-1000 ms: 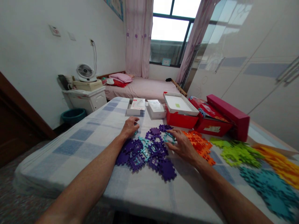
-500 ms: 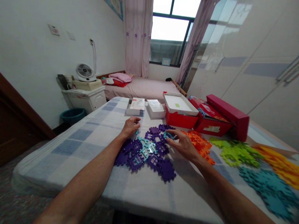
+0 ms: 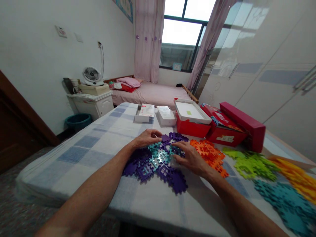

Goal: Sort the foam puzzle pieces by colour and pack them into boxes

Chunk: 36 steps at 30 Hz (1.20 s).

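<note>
watching remotely, i see my left hand (image 3: 145,138) curled at notched purple plastic tiles (image 3: 179,182) and light-blue ones (image 3: 162,157), its grasp unclear, my right hand (image 3: 175,151) released, fingers parted.

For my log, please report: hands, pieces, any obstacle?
Left hand at light-blue pieces; right hand at purple pieces; grips unclear. Both colours overlapping. Orange pieces close beside right hand.

One head-worn cam over the near edge of the table (image 3: 91,135) faces forward and down, left hand (image 3: 146,138) and right hand (image 3: 189,156) close at mid-frame, field wide enough to reach past the far edge to bed (image 3: 160,93) and window (image 3: 180,36).
</note>
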Available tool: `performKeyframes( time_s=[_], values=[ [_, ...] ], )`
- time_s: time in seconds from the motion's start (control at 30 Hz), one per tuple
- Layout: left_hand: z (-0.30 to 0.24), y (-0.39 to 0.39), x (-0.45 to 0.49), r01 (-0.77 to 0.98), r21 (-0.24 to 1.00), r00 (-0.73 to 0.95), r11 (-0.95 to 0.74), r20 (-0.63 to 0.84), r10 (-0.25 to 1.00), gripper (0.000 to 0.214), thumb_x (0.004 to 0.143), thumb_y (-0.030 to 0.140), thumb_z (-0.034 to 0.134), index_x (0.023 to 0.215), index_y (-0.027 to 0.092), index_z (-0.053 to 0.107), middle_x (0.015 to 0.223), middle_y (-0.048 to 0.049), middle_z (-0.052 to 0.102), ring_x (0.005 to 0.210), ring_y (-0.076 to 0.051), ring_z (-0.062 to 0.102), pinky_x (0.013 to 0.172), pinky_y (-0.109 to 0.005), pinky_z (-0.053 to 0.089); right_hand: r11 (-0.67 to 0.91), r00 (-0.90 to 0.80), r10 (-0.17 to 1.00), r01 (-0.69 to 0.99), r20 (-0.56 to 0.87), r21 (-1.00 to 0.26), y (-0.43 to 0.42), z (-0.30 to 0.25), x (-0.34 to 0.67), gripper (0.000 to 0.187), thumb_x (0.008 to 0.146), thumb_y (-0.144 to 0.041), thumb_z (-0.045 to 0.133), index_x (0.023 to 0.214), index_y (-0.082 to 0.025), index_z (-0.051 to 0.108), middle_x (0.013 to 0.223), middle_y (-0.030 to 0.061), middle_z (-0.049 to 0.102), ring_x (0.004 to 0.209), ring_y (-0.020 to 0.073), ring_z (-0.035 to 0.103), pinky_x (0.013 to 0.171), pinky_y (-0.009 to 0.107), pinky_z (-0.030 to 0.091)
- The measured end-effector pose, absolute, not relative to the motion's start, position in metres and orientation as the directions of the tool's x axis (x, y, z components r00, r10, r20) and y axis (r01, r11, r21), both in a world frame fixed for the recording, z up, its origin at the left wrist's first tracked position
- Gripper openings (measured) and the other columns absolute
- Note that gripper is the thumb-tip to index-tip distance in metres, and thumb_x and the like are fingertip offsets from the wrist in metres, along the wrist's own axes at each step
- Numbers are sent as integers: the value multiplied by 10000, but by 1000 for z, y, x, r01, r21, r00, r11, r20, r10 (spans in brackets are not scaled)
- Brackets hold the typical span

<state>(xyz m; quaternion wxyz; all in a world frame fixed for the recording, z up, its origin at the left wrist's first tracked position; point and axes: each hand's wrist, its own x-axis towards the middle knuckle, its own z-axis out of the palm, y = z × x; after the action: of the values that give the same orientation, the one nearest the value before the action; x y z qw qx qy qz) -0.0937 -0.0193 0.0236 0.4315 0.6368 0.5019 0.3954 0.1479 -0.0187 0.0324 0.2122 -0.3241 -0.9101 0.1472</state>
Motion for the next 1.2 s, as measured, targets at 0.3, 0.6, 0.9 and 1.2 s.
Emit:
performKeyframes(
  time_s=[0.3, 0.6, 0.9, 1.2],
  values=[
    [7, -7, -103, 431, 890, -45, -149, 186, 981, 266, 712, 318, 610, 877, 118, 670, 682, -36, 679, 627, -161, 646, 610, -258, 509, 773, -823, 567, 509, 50, -379, -25, 44, 123, 480, 795, -266, 616, 1254, -144, 546, 1192, 137, 562, 1111, 250, 491, 966, 384, 392],
    [5, -8, -105, 523, 838, -54, -155, 214, 975, 239, 713, 280, 574, 866, 130, 680, 625, -15, 669, 620, -153, 640, 612, -234, 495, 690, -748, 646, 658, -155, -301, -8, 53, 115, 524, 705, -370, 713, 1147, -122, 582, 1063, 108, 562, 997, 244, 510, 841, 316, 398],
    [3, -6, -106, 504, 850, -48, -152, 203, 978, 242, 697, 283, 567, 846, 124, 671, 654, -24, 675, 622, -155, 636, 610, -235, 490, 764, -835, 549, 514, -26, -389, -16, 47, 119, 207, 804, -226, 575, 989, -158, 511, 982, 59, 548, 873, 166, 483, 762, 259, 364],
    [6, -9, -105, 514, 843, -38, -156, 205, 978, 250, 702, 285, 562, 858, 128, 677, 672, -25, 683, 634, -157, 640, 618, -238, 495, 756, -812, 583, 537, 13, -374, -11, 44, 108, 278, 731, -162, 563, 1006, -182, 526, 876, 24, 550, 745, 142, 488, 664, 240, 348]
  ],
)
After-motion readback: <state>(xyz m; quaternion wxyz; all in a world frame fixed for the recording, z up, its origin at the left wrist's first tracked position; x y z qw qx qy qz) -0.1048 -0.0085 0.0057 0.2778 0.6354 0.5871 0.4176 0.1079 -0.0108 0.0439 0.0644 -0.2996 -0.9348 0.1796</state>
